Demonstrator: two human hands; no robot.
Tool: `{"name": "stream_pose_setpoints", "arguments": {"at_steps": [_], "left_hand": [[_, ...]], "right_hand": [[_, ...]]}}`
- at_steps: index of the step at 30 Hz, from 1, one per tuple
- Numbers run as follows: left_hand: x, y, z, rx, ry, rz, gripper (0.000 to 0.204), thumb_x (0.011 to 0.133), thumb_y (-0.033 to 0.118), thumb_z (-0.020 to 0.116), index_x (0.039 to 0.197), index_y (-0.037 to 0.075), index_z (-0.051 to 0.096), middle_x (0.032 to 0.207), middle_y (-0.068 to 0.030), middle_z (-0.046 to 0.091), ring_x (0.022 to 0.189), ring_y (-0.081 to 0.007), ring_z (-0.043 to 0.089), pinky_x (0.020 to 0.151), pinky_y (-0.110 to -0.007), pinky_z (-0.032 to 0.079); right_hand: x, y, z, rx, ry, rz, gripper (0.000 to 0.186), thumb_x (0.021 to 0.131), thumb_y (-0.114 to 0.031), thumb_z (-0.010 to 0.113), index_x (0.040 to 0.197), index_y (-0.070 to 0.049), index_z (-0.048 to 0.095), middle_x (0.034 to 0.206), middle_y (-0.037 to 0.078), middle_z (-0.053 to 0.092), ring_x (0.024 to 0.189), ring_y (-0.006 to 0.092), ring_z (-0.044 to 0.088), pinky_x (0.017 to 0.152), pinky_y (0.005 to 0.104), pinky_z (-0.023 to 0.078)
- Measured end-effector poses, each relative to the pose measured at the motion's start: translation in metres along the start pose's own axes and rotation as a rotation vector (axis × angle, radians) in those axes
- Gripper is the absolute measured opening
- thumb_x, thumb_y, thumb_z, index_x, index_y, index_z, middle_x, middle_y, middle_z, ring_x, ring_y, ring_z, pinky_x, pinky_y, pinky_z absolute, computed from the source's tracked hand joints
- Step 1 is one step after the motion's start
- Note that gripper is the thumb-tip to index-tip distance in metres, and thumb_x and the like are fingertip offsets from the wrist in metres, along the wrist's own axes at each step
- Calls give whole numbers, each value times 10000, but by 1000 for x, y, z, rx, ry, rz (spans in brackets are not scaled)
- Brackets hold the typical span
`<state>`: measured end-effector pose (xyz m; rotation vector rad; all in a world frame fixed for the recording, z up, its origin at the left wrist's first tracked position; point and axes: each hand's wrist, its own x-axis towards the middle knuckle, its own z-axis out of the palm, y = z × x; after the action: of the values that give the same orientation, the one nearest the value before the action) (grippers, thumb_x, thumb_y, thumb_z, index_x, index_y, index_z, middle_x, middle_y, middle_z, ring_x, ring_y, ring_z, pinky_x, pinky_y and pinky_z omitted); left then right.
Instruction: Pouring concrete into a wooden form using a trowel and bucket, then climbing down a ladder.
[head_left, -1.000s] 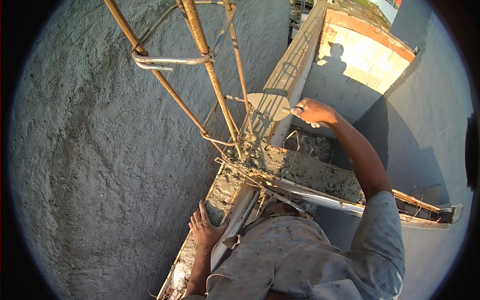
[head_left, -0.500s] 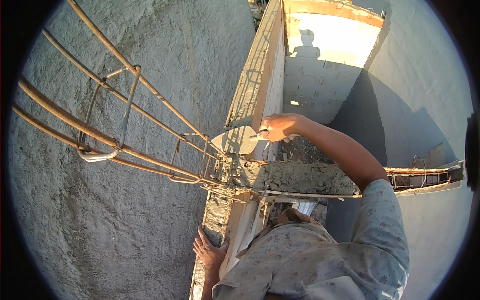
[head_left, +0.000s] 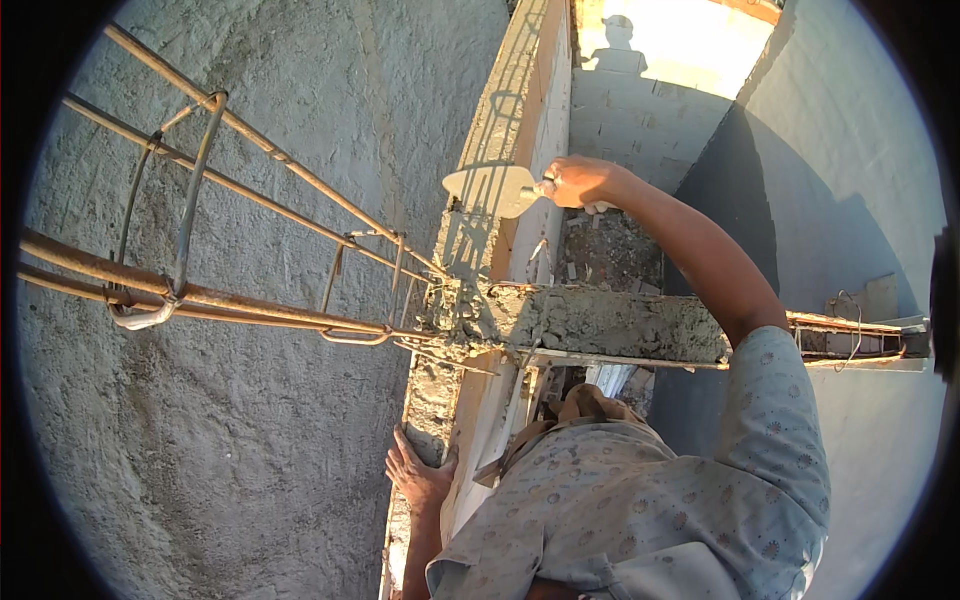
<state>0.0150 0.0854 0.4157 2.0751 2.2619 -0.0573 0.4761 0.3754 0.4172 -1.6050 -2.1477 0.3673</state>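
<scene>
My right hand (head_left: 575, 182) grips the handle of a pale metal trowel (head_left: 492, 190), whose blade lies over the long top of a board-sided wall form (head_left: 510, 100) with wet-looking mortar on it. My left hand (head_left: 415, 465), fingers spread, rests on the mortar-topped form (head_left: 425, 420) below the junction. Wet grey mortar (head_left: 630, 325) fills a crosswise form that runs right from the junction under my right forearm. A rusty rebar cage (head_left: 185, 280) with bent stirrups reaches from the junction across the upper left.
Rough grey plastered wall (head_left: 200, 430) fills the left side. Beyond the crosswise form lies a recess with rubble (head_left: 610, 260), a block wall (head_left: 640, 130) bearing a shadow of a head and shoulders, and a smooth grey wall (head_left: 860, 170) at right. Some thin wire (head_left: 855, 330) sticks up from the form's right end.
My view has turned since a second ago. In the last half second the trowel and my right hand moved forward along the long form's top. My left hand stayed on the form.
</scene>
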Motion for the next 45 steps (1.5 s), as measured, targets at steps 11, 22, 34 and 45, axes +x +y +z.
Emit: {"name": "stream_pose_setpoints", "arguments": {"at_steps": [11,22,34,45], "left_hand": [[12,3,-2,-66,-53,-23,1130,624,443,822,1511,81,223,1201,-241,489,1156,-431,457,987,-568,342],[9,-10,16,20,24,94,1105,693,499,779,1498,30,186,1325,-270,443,1223,-442,435,1028,-555,340],[6,-5,10,-61,50,142,916,768,370,765,1439,-62,316,1417,-294,407,1322,-448,391,1091,-521,324],[3,-30,21,-131,107,120,900,790,408,714,1480,-5,309,1493,-253,352,1402,-374,319,1154,-466,241]], "right_hand": [[-222,-58,-122,625,199,829,378,847,-335,745,956,-7,592,648,45,553,618,131,606,567,292,511],[-379,-27,-60,-145,398,1040,560,889,-422,648,1330,-97,534,1253,186,596,1186,349,542,1023,440,417],[-372,-22,-61,-117,294,1065,585,896,-451,626,1299,-35,544,1136,211,643,1064,333,612,943,396,461],[-431,34,-76,-1095,-70,221,586,932,-437,607,1307,8,549,1162,226,613,1034,262,603,907,316,443]]}}
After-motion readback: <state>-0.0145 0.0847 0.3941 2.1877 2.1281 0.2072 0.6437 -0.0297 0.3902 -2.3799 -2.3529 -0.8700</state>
